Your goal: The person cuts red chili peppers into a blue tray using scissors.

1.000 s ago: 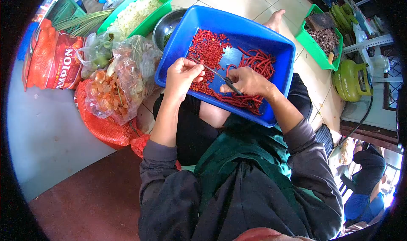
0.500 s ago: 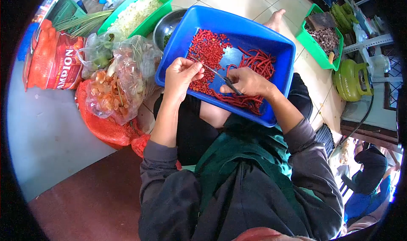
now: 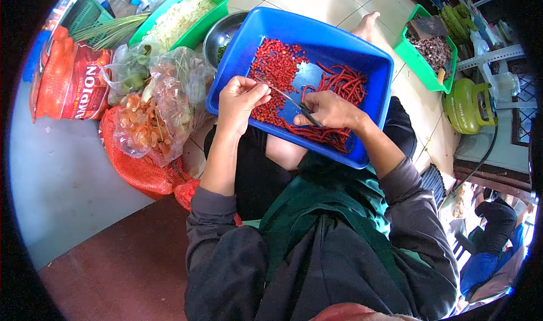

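Note:
A blue plastic tub (image 3: pixel 231 61) rests over my lap. Cut red chili pieces (image 3: pixel 277 61) are heaped in its left part, and whole long red chilies (image 3: pixel 346 83) lie on the right and along the near side. My right hand (image 3: pixel 331 109) grips scissors (image 3: pixel 305 113) by the handles, blades pointing up-left. At the blade tips, above the tub's near-left side, my left hand (image 3: pixel 243 98) is pinched closed. Whatever its fingertips hold is too small to make out.
On the left are a plastic bag of onion skins (image 3: pixel 146 126), a red mesh sack (image 3: pixel 133 168) and a green basin of chopped white pieces (image 3: pixel 181 18). A metal bowl (image 3: pixel 215 35) touches the tub's far side. To the right stand another green basin (image 3: pixel 421 64) and a gas cylinder (image 3: pixel 466 106).
Both my hands and the scissors keep almost the same place. In the lower right background, another person has shifted posture slightly.

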{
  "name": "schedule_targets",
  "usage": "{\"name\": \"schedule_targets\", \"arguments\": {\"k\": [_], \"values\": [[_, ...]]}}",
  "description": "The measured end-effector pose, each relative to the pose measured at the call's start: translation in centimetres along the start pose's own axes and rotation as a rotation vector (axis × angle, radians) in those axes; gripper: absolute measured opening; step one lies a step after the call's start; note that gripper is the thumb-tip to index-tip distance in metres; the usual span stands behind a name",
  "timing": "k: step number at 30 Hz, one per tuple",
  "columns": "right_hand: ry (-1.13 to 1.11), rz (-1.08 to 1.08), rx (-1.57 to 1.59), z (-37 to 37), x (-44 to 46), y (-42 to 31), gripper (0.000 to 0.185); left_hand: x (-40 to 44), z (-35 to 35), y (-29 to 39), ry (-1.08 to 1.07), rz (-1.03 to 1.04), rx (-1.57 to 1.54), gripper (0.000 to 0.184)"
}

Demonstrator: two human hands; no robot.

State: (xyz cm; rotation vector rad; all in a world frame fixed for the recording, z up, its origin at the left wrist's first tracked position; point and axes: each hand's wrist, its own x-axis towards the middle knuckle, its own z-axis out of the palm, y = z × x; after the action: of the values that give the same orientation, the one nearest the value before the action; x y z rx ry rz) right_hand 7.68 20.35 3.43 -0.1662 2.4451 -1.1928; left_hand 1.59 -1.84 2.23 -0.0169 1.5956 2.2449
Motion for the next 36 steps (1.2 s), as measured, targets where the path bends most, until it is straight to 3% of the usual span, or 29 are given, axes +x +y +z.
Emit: {"name": "schedule_targets", "arguments": {"k": [4, 7, 19, 22, 36], "values": [[0.012, -0.023, -0.053, -0.2, 0.2, -0.5, 0.06, 0.0, 0.0, 0.2, 0.002, -0.019, 0.014, 0.014], [0.079, -0.061, -0.012, 0.1, 0.3, 0.0, 0.05, 0.0, 0.0, 0.2, -0.002, -0.034, 0.013, 0.015], [0.029, -0.03, -0.014, -0.1, -0.3, -0.4, 0.051, 0.0, -0.1, 0.0, 0.014, -0.007, -0.014, 0.016], [-0.026, 0.001, -0.046, -0.4, -0.2, -0.9, 0.063, 0.0, -0.1, 0.1, -0.007, -0.016, -0.002, 0.015], [0.042, -0.012, -0.081, -0.5, -0.2, -1.0, 0.057, 0.0, -0.4, -0.1, -0.011, -0.038, 0.052, 0.018]]}}
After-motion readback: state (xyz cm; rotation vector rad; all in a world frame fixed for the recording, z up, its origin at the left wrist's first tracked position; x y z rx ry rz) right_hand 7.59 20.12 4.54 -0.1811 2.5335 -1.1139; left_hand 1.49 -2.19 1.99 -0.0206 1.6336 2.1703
